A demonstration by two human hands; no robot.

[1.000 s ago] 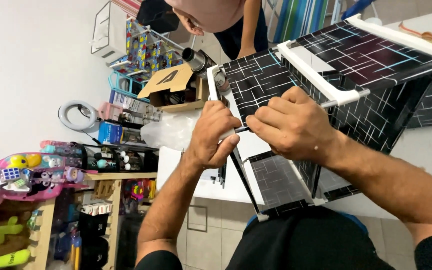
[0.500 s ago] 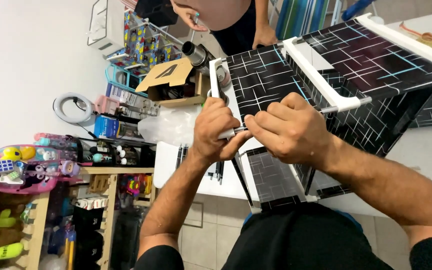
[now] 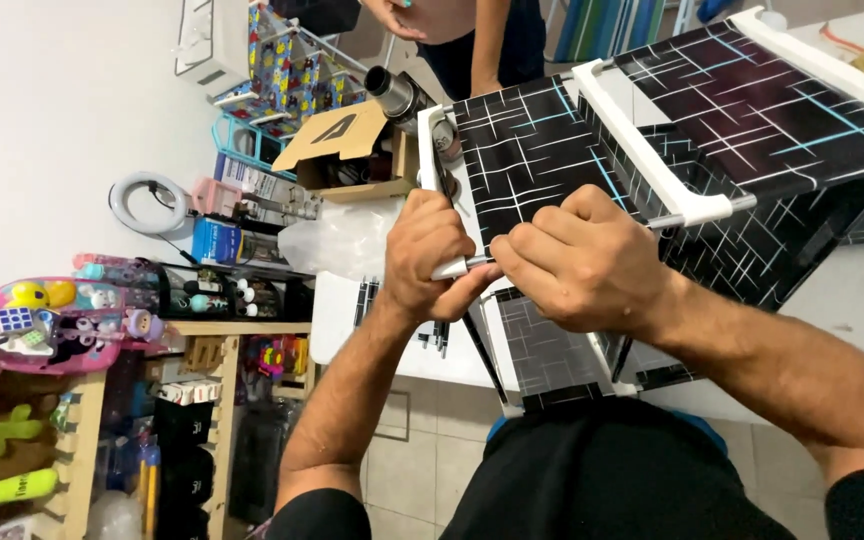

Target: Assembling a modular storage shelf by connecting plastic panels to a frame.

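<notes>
Head view, compared with the two earlier frames: camera has tipped slightly, so the toy shelf at far left and the ring light sit lower in frame; both hands are almost where they were. Left hand has curled tighter, fingers clamped on the white rod at the frame's near corner. Right hand has closed in until its fingertips meet the left thumb, pinching the same rod end. Reading: a joint is being pressed home, not released. Black patterned shelf panel lies just beyond the knuckles, white rail to its right. Both forearms rise from the near edge, wrists bent inward. Bench beneath, right.
</notes>
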